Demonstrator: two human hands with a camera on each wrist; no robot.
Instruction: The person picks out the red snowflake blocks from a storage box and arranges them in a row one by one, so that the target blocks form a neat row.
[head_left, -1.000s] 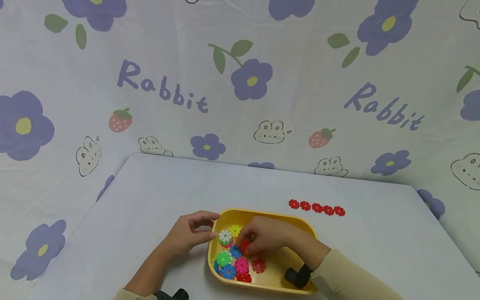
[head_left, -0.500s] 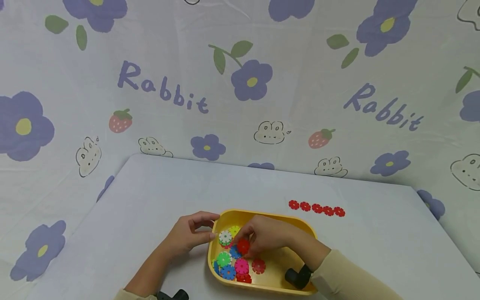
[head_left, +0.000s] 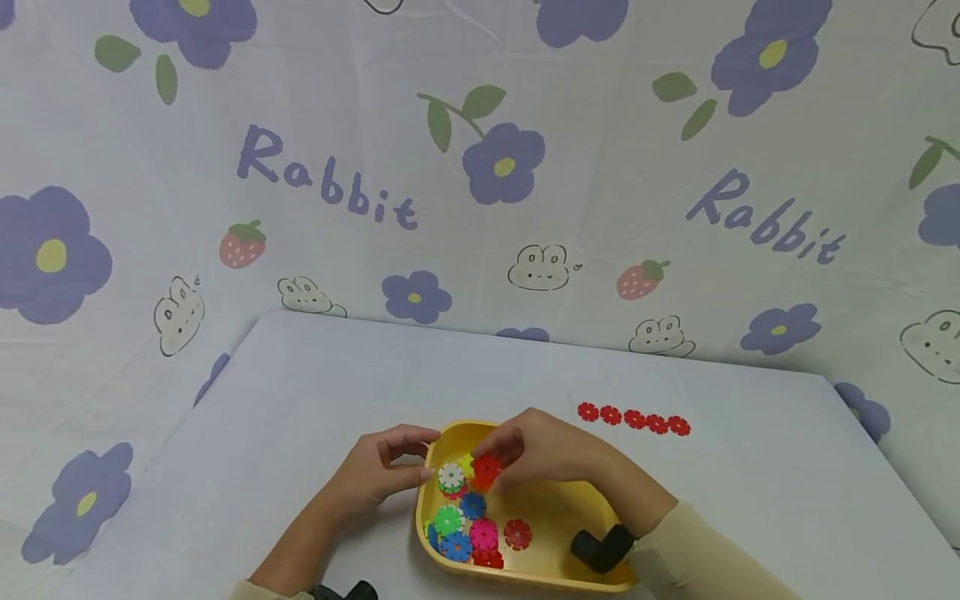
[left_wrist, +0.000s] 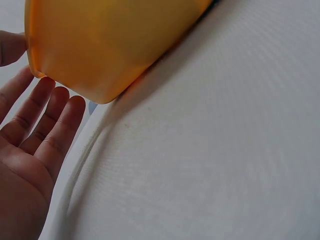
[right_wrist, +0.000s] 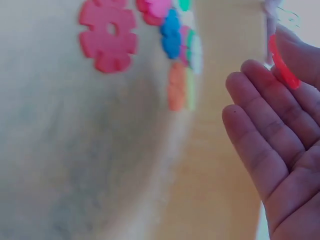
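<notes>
A yellow plastic tray (head_left: 555, 575) sits on the white table. My left hand (head_left: 372, 471) touches its far left corner with thumb and index finger. In the left wrist view, the fingers (left_wrist: 65, 125) are loosely extended along the tray's outside wall. Over the tray, my right hand (head_left: 543, 450) pinches a red snowflake disc (head_left: 487, 472) between thumb and fingers. The right wrist view shows this red snowflake disc (right_wrist: 282, 65) edge-on. Loose discs lie at the tray's left end, among them a white (head_left: 451, 476), a green (head_left: 448, 520), a blue (head_left: 472, 505) and a pink one (head_left: 483, 533).
A row of several red snowflake discs (head_left: 634, 418) lies on the table beyond the tray's right side. Another red disc (head_left: 517, 534) rests apart on the tray floor. A black wrist-camera mount (head_left: 602, 548) overhangs the tray's near right. A patterned cloth (head_left: 337, 250) hangs behind the table.
My right hand has lifted away from the pile with the red disc, toward the tray's far side, uncovering the blue disc. The left hand stays at the tray's corner.
</notes>
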